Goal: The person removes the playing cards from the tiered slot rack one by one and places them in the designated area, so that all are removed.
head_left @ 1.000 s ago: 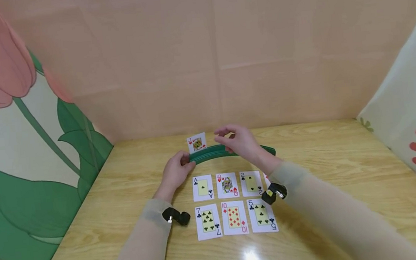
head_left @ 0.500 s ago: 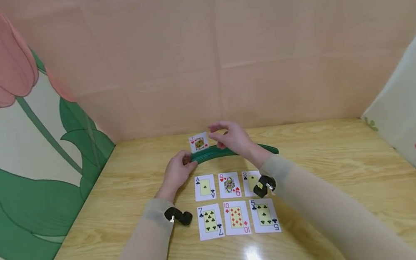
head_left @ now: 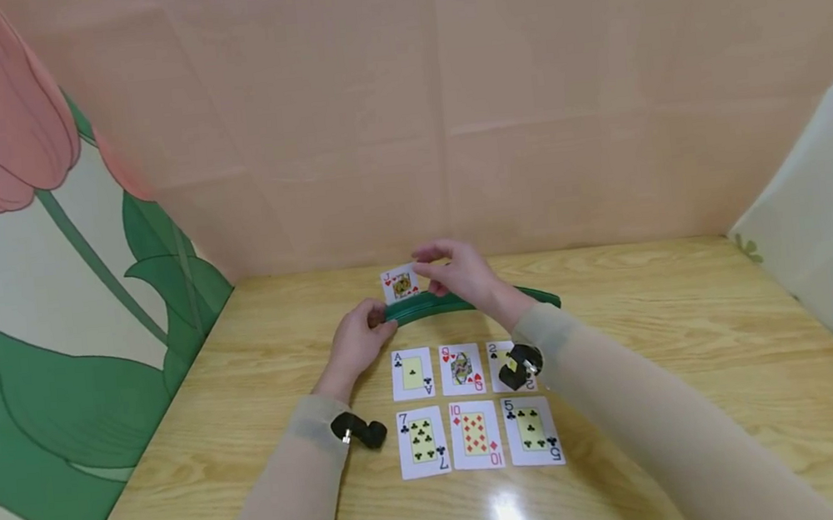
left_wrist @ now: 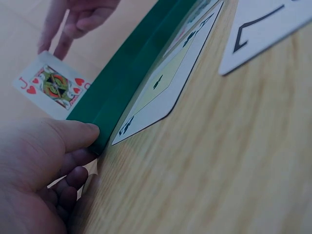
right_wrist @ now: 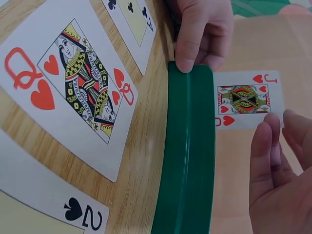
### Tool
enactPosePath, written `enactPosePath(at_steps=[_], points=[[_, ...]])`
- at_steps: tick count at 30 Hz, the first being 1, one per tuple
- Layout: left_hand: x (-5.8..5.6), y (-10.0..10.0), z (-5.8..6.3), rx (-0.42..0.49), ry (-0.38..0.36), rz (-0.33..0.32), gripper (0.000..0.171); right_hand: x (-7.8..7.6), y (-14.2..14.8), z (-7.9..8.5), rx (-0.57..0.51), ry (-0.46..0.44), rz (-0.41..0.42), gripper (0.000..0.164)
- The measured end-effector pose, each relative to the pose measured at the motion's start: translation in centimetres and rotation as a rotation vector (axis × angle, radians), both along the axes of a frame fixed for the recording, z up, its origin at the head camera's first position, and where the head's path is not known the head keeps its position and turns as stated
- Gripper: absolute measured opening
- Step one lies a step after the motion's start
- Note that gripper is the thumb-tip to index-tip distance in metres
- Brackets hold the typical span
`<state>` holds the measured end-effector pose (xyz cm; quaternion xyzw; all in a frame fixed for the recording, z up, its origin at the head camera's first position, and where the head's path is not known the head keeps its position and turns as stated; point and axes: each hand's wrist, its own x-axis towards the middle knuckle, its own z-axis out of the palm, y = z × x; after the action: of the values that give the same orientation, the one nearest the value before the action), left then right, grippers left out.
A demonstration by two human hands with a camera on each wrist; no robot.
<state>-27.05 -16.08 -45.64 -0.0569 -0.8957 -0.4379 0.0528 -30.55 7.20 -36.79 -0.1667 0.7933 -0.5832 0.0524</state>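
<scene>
My left hand [head_left: 358,332] pinches the left end of a curved green card holder [right_wrist: 187,146], thumb on its front face. In the holder's slot, near that end, stands a jack of hearts [head_left: 399,283], leaning slightly. My right hand [head_left: 460,272] hovers over the holder's middle with its fingers apart. In the right wrist view, the right fingertips [right_wrist: 273,119] overlap the jack's upper corner. From the left wrist view, the same fingers come in at the top of the jack. The card's lower edge is hidden in the holder.
Two rows of face-up cards lie before the holder. The far row has an ace of clubs [head_left: 412,374], queen of hearts [head_left: 460,369] and two of spades [head_left: 501,356], partly behind the wrist camera. Nearer lie a seven [head_left: 423,442], ten [head_left: 477,435] and five [head_left: 533,431].
My right hand has moved left along the holder until its fingertips reach the jack's corner. The left hand keeps its grip on the holder's end, and the jack stays in the slot.
</scene>
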Motion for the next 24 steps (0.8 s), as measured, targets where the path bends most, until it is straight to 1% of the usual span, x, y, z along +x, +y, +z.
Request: enactPosePath(at_steps=[7,15,24], points=[[0.22,0.16,0.11,-0.002,-0.007,-0.001,0.028,-0.27,-0.43,-0.41,0.013,-0.016,-0.015,0.028],[0.23,0.21,0.03,0.003,-0.002,0.0,0.026,-0.09,-0.72,-0.37,0.028,-0.021,-0.023,0.025],[0.43,0.44,0.29,0.003,-0.008,-0.002,0.026,-0.21,-0.71,-0.52,0.063,-0.007,-0.045,0.019]])
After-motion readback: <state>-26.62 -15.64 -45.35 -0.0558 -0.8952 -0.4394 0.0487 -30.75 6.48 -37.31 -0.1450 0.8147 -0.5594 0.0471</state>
